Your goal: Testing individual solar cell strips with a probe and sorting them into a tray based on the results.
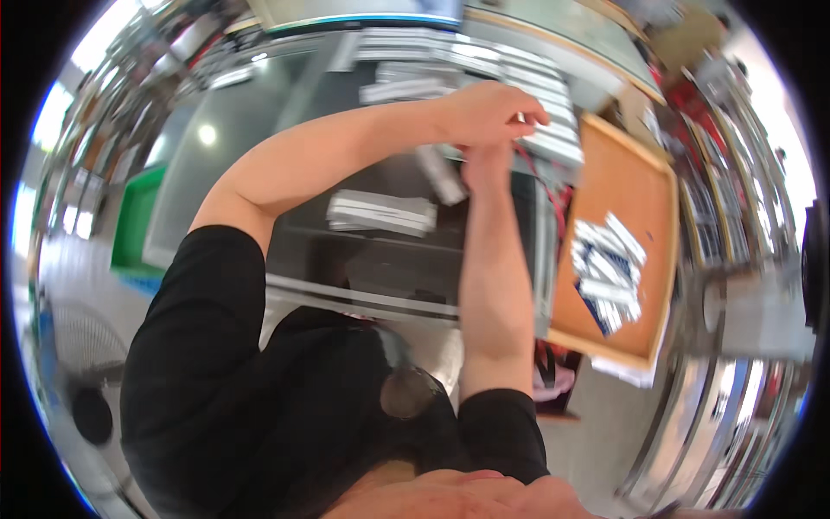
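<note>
Meeting over the far right part of the dark tabletop (380, 268), my left hand (488, 112) overlaps my right hand (488, 160) in view, with my left forearm bent across from the left and my right forearm running almost straight up from below. My left fingers are curled toward the right, but blur and overlap keep me from telling whether they pinch anything; my right fingers are mostly hidden, so I cannot tell that grip either. Nearest to me, a slanted pale box (443, 177) lies on the tabletop just left of my right wrist, and the rows of white boxes (553, 104) spread behind and to the right of my hands, reaching close to the right edge. A red cord (543, 183) runs down beside that edge. Nearer my body, a group of long white boxes (380, 214) sits between my forearms, with a strip of dark surface separating it from the pale front edge (372, 300). Past the right edge, the wooden tray (627, 169) has raised walls on its sides, and a heap of white and blue packets (609, 275) lies inside it.
</note>
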`<state>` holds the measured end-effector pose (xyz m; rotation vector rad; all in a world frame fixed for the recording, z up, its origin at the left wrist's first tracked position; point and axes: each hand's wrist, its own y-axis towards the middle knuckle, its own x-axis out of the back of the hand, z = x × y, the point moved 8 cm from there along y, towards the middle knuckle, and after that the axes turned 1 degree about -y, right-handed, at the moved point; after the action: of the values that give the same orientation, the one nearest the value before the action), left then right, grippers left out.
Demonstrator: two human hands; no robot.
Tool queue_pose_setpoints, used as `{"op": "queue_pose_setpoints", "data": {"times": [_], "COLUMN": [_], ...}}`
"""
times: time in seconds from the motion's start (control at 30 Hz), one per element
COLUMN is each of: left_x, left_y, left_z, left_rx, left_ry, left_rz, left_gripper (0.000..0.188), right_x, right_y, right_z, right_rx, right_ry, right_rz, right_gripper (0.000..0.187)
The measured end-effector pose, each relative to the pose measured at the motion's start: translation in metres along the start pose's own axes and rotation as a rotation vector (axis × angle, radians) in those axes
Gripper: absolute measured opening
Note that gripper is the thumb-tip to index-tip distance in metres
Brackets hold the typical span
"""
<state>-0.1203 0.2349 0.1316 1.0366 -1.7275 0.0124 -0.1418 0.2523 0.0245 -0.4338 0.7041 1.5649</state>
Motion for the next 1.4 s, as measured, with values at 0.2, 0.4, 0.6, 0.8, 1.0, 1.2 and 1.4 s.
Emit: {"op": "queue_pose_setpoints", "data": {"times": [0.2, 0.4, 0.6, 0.8, 1.0, 1.2, 1.4], "left_x": [0.052, 0.0, 0.024, 0.041, 0.044, 0.044, 0.043], "left_y": [-0.147, -0.154, -0.186, -0.214, -0.218, -0.22, -0.22], "left_z": [0.082, 0.051, 0.062, 0.065, 0.068, 0.068, 0.069], "left_rx": [0.252, -0.025, 0.141, 0.299, 0.326, 0.344, 0.36], "left_ry": [0.29, 0.465, 0.635, 0.749, 0.717, 0.722, 0.717], "left_rz": [0.098, 0.083, 0.066, -0.026, -0.086, -0.104, -0.101], "left_gripper": [0.03, 0.039, 0.037, 0.034, 0.034, 0.034, 0.035], "right_x": [0.008, 0.007, 0.006, -0.014, -0.028, -0.032, -0.034], "right_y": [0.009, 0.004, 0.0, -0.009, -0.017, -0.018, -0.02], "right_z": [-0.005, 0.004, 0.0, -0.005, -0.016, -0.022, -0.02], "right_rx": [-0.132, -0.165, -0.157, -0.172, -0.19, -0.185, -0.164], "right_ry": [-0.155, -0.294, -0.307, -0.431, -0.586, -0.617, -0.639], "right_rz": [-0.097, -0.135, -0.114, -0.049, 0.036, 0.062, 0.059], "right_gripper": [0.027, 0.026, 0.027, 0.025, 0.026, 0.027, 0.028]}}
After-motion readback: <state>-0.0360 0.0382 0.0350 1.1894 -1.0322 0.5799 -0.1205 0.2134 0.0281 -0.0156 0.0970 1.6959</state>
